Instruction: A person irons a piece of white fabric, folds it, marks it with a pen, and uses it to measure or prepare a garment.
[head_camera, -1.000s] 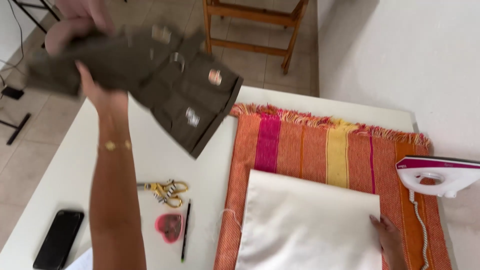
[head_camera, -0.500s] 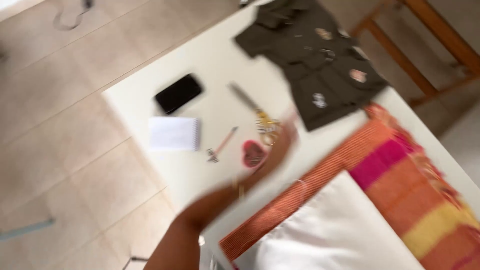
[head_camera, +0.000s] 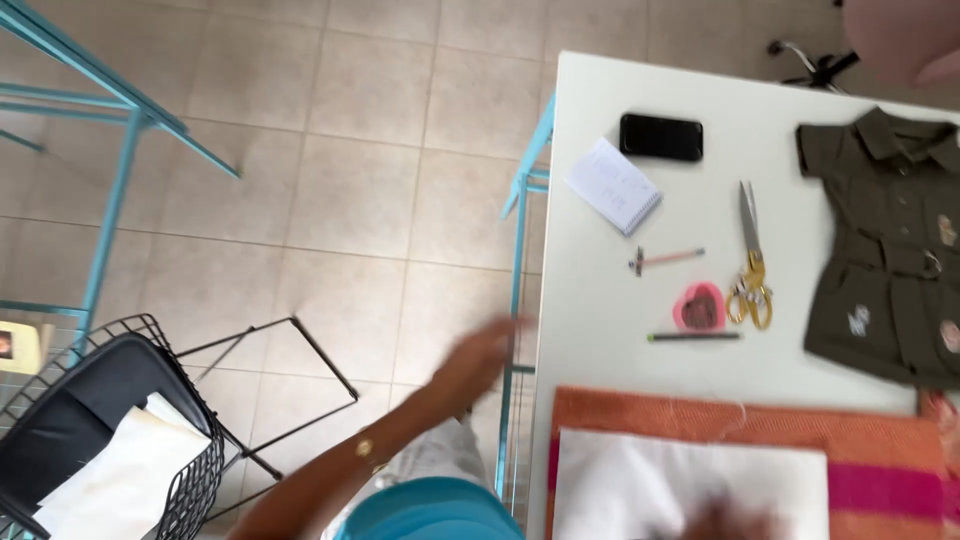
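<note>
My left hand (head_camera: 482, 358), blurred and with a gold bracelet on its wrist, hangs over the tiled floor just left of the white table's edge (head_camera: 600, 330), holding nothing. My right hand (head_camera: 722, 521) is a dark blur at the bottom edge, resting on a white cloth (head_camera: 650, 480); its fingers are not clear. The white cloth lies on an orange and pink striped cloth (head_camera: 700, 412). An olive green child's garment (head_camera: 888, 250) lies flat on the table at the right.
On the table lie a black phone (head_camera: 660, 137), a small notepad (head_camera: 612, 185), gold-handled scissors (head_camera: 750, 270), a pink heart-shaped tin (head_camera: 698, 307), a pencil (head_camera: 693, 337) and a small pink tool (head_camera: 668, 259). A black wire basket (head_camera: 190, 470) holding white fabric stands at the lower left.
The olive garment left my left hand and now lies flat on the table. My left hand swung off the table toward the floor side, and the view turned left.
</note>
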